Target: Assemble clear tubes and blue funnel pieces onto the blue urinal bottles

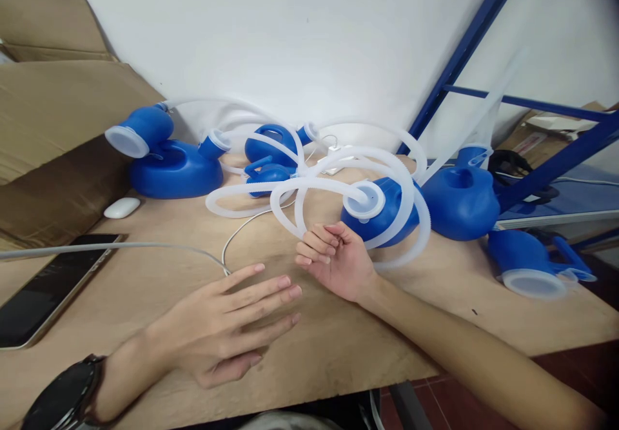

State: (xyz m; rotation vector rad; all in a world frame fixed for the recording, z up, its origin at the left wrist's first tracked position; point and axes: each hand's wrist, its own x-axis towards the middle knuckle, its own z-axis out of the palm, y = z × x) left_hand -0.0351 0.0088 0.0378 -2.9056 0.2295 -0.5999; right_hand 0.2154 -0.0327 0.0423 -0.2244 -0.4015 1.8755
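Blue container (389,204) with a translucent hose (322,185) rests just right of the frame's centre, directly beyond the right hand (336,259). That hand has its fingers half-curled and its palm partly exposed; whether its fingertips touch the hose loop behind them, I cannot tell. Lower and further left, the left hand (229,327) is spread flat, its fingers pointing toward the right of the frame, bare and apart from the container. A black watch (62,394) circles the left wrist at the lower left.

One hose end meets the whitish round rim (363,200) of the container, and its loops cross in front of the blue body. More blue containers stand behind, at the centre and the left of the frame, with further hoses looping between them. At the right, another container (459,204) stands upright, and below it a blue piece (520,253) with a pale rim lies near the table edge.

A phone (53,294) lies at the left on the wooden table (348,346), under a thin grey cable (145,245). Beyond it sit a small white case (122,207) and an open cardboard box (58,114). A blue metal frame (459,62) slants up the upper right, against the white wall (290,30).
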